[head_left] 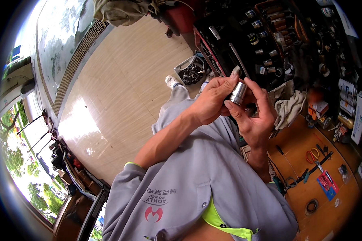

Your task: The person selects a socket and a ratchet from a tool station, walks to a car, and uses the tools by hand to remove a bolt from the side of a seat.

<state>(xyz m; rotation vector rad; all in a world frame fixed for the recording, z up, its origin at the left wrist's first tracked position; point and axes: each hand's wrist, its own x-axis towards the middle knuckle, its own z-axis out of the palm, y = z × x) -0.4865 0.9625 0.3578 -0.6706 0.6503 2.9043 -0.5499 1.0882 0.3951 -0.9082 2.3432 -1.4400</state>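
Note:
A shiny chrome socket (238, 93) is held up in front of my chest, tilted, between both hands. My left hand (216, 100) comes in from the left and is closed at the socket's left side, its thumb raised near the upper end. From the right, my right hand (256, 114) grips the socket, with the thumb at its lower end and the index finger along its right side. The fingers behind the socket are partly hidden. Beyond my hands, a long metal bar (238, 58) lies in the dark tool area.
Several sockets (268, 62) and wooden-handled tools (278, 24) fill the dark rack. Work gloves (291, 108) lie right of my hands. A wooden bench top (297, 160) carries scissors (312, 156) and a screwdriver (280, 150). A grey bin of dark parts (191, 70) stands by my feet on the tiled floor (124, 80).

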